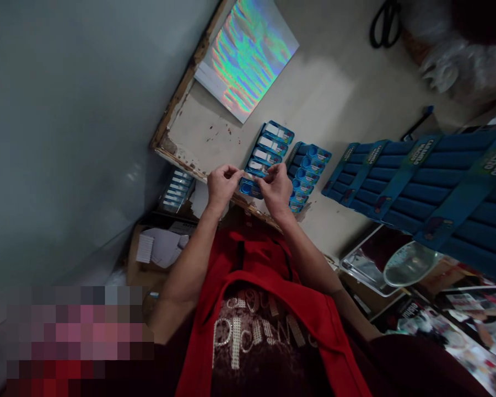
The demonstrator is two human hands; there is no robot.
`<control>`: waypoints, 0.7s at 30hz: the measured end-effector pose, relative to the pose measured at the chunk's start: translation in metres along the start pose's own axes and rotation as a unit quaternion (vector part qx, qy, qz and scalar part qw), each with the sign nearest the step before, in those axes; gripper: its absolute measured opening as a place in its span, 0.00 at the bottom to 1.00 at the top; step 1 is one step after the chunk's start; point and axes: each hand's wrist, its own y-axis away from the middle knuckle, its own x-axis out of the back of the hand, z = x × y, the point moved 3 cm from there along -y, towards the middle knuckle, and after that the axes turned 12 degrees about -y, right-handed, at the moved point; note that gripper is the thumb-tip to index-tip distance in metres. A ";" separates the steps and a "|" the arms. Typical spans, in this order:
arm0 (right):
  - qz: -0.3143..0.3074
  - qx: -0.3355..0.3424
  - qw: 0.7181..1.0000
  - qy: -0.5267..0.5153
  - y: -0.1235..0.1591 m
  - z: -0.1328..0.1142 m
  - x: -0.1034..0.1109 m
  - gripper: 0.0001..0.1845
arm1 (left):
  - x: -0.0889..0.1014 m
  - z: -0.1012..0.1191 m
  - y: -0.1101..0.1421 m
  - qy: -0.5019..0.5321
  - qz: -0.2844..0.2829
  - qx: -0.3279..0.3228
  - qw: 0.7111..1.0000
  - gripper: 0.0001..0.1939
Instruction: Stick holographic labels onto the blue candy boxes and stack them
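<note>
My left hand (222,184) and my right hand (276,188) meet at the near edge of a worn white table (334,88). Both pinch the near end of a strip of small blue blister packs (267,154) lying on the table. The fingers of each hand are closed on the lowest pack (250,188). A second strip of blue packs (308,173) lies just right of my right hand.
A holographic sheet (248,55) lies at the table's far left corner. Large blue display cards (430,187) rest to the right. Black scissors (384,25) lie at the far side. A box with more blue packs (177,190) and papers sits below the table edge.
</note>
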 end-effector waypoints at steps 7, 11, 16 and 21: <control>0.012 -0.021 0.998 0.050 -0.013 0.007 0.011 0.26 | -0.026 -0.022 -0.012 0.236 -0.153 0.209 0.937 0.24; 0.005 -0.013 1.000 -0.027 -0.016 0.012 0.012 0.26 | -0.028 -0.033 -0.014 0.211 -0.144 0.250 0.934 0.32; -0.018 0.008 0.995 -0.096 -0.013 0.013 0.012 0.24 | -0.004 -0.015 -0.064 0.049 -0.037 0.094 0.994 0.25; -0.037 0.000 0.996 -0.081 -0.014 0.016 0.015 0.21 | 0.029 0.050 -0.170 -0.096 0.186 -0.101 0.973 0.21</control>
